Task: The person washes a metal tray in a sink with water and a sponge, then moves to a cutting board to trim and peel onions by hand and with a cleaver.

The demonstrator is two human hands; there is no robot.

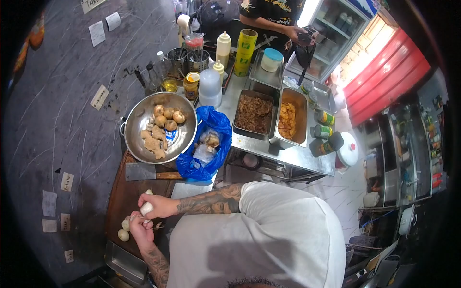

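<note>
My right hand (162, 206) is wrapped around a peeled white onion (146, 208). Just below it, my left hand (141, 229) has its fingers curled against the onion's lower side; whatever they pinch is hidden. Beside my left hand, peeled onions (123, 235) lie on a brown cutting board (118, 194). Across the board's far end rests a cleaver (141, 172) with a wooden handle. Beyond it, a wide steel pan (185, 113) holds several unpeeled onions (169, 113) and pieces of ginger (153, 144).
An open blue plastic bag (221, 158) touches the pan. Steel containers of brown shredded food (253, 114) and orange-yellow pieces (287, 120) stand on the counter, near squeeze bottles (223, 48) and jars (324, 116). A metal tray (126, 263) lies below the board. Another person (271, 14) stands behind the counter.
</note>
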